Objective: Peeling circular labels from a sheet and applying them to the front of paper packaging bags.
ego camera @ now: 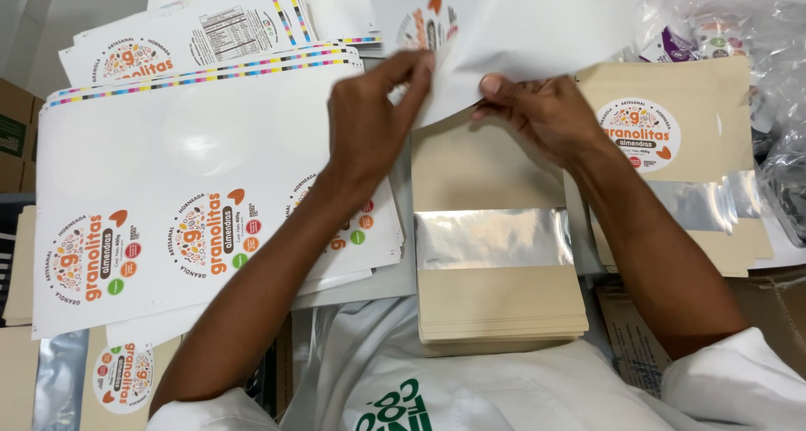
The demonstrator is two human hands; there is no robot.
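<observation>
My left hand (369,116) and my right hand (537,112) both pinch the lower edge of a white label sheet (520,36), lifted over a stack of tan pouches (495,288) with a silver window band. The left fingertips grip the sheet's left corner, the right thumb presses on its edge. One round printed label shows near the sheet's top. The pouch stack lies directly below both hands, its top partly hidden by the sheet.
A large white sheet of round labels (168,221) lies to the left, with more printed sheets (193,36) behind it. A labelled tan pouch (672,129) rests on another pile at right. Clear plastic bags (739,20) sit at top right, a cardboard box (772,305) at lower right.
</observation>
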